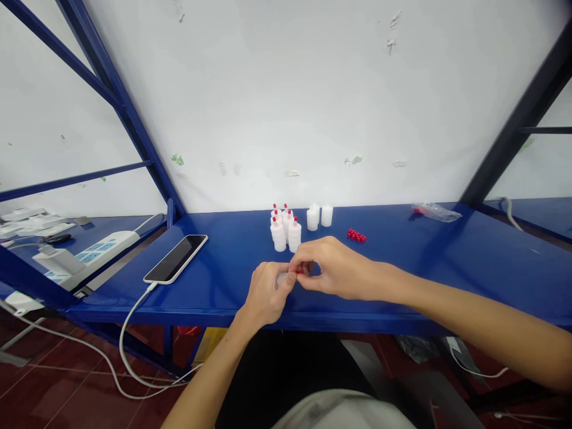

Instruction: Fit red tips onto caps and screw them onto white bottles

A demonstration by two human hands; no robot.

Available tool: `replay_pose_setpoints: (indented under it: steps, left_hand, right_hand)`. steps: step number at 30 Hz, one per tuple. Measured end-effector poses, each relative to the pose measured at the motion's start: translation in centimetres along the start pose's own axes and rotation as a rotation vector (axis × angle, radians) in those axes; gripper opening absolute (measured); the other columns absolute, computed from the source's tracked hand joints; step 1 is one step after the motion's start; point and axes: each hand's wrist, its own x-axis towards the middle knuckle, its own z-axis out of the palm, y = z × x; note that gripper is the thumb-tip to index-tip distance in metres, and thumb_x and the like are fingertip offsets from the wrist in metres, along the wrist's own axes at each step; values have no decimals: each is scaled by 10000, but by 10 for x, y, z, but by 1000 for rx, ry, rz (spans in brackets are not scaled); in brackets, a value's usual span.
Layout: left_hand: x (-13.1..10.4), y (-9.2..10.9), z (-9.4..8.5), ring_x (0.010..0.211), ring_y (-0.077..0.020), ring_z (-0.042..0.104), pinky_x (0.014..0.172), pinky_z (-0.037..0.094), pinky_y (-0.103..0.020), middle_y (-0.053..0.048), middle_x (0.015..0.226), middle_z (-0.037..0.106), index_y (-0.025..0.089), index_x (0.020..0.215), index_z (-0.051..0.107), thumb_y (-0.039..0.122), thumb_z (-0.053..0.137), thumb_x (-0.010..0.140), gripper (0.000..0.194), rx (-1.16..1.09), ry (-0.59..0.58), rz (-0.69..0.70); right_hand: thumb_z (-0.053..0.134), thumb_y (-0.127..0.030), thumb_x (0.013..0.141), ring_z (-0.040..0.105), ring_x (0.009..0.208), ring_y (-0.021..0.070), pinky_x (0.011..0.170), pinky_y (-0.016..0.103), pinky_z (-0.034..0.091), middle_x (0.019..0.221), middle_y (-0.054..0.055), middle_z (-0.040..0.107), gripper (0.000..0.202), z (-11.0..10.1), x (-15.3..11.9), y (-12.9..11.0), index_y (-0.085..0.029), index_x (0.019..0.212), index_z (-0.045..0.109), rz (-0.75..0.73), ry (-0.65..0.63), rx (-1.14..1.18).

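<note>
My left hand [268, 292] is wrapped round a small white bottle [281, 278], mostly hidden by the fingers. The fingertips of my right hand [318, 267] pinch a small red cap [300, 271] at the bottle's end, close against my left thumb. Whether the cap is seated on the bottle I cannot tell. Just beyond my hands stands a group of several white bottles with red caps [279, 235], all upright. To their right are several white bottles without red caps [313, 218]. A small pile of loose red caps [356, 236] lies farther right.
A phone [176, 259] with a white charging cable [129, 322] lies on the left of the blue table [232, 238]. A clear plastic bag [435, 211] with something red lies at the back right. Blue metal posts [129, 119] flank the table; a power strip [100, 253] sits beyond the left one.
</note>
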Motion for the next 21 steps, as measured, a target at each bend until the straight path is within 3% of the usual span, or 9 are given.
replay_pose_setpoints:
  steps: [12,21]
  left_hand:
    - [-1,-6,-1,552,-111,344,548,281,-266,13,566,379,164,613,459,525,376,944,497,-143,-37,-31]
    - [-1,-7,-1,561,-119,377,548,298,-258,1,577,404,165,612,458,444,370,907,415,-152,-35,-8]
  right_hand:
    - [619,-87,811,581,685,114,630,237,448,773,13,671,126,0,2,-2,-148,847,723,11,7,-11]
    - [645,-101,807,628,680,115,655,233,501,757,8,696,120,12,0,3,-153,871,732,62,63,184]
